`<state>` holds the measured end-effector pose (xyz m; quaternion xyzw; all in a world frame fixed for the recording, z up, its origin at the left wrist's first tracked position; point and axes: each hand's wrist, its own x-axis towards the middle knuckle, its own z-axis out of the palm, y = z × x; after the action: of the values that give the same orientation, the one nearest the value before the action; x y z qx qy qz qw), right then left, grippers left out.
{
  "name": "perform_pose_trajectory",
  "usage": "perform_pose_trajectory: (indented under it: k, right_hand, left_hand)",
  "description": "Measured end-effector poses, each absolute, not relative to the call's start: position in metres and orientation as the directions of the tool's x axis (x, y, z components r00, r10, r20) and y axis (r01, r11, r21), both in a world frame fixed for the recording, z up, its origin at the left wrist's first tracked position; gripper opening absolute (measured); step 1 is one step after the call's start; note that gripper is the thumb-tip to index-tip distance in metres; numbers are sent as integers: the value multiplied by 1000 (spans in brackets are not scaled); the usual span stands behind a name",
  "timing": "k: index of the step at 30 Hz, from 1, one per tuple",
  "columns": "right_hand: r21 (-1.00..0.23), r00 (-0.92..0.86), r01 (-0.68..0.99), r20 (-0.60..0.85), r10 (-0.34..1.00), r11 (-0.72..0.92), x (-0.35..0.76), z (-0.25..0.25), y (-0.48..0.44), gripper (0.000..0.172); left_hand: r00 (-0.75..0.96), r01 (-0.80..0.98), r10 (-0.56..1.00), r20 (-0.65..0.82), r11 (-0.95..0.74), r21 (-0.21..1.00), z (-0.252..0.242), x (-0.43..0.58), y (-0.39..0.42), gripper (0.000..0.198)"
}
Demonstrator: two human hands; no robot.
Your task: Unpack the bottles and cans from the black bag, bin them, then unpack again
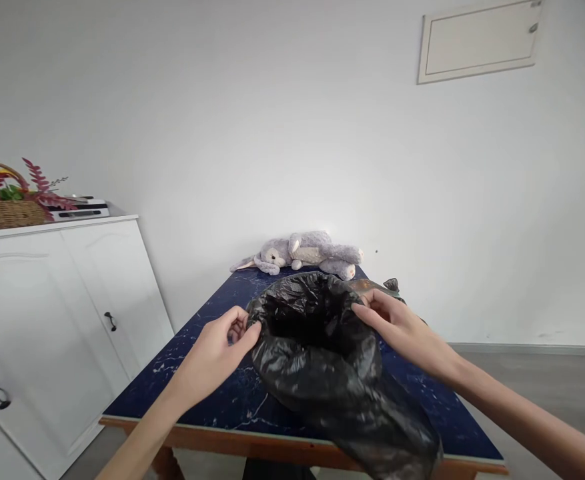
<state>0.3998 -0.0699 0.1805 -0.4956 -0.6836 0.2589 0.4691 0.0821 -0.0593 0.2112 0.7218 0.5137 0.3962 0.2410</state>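
A black plastic garbage bag (317, 373) stands open on the blue table, its mouth spread into a round rim and its inside dark. Its loose lower part trails over the table's front edge at the right. My left hand (225, 343) pinches the rim at the left side, thumb outside and fingers curled. At the opposite side my right hand (387, 317) grips the rim between thumb and fingers. Whether a bin sits within the bag cannot be seen.
Behind the bag, a grey plush rabbit (307, 253) lies on its side against the wall. The dark blue marbled table (212, 393) has a wooden edge. To the left stands a white cabinet (67, 320) bearing a wicker flower basket (15, 212).
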Motion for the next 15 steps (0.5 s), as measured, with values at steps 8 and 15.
perform_pose_trajectory:
  k: [8,15]
  right_hand:
    - [-845,-154,381,343,927,376,406,176,-151,36]
    - [-869,-170,361,295,940,338,408,176,-152,39]
  left_hand:
    - [197,648,832,518,-507,568,189,49,-123,30]
    - [253,644,765,592,-590,487,187,52,-120,27]
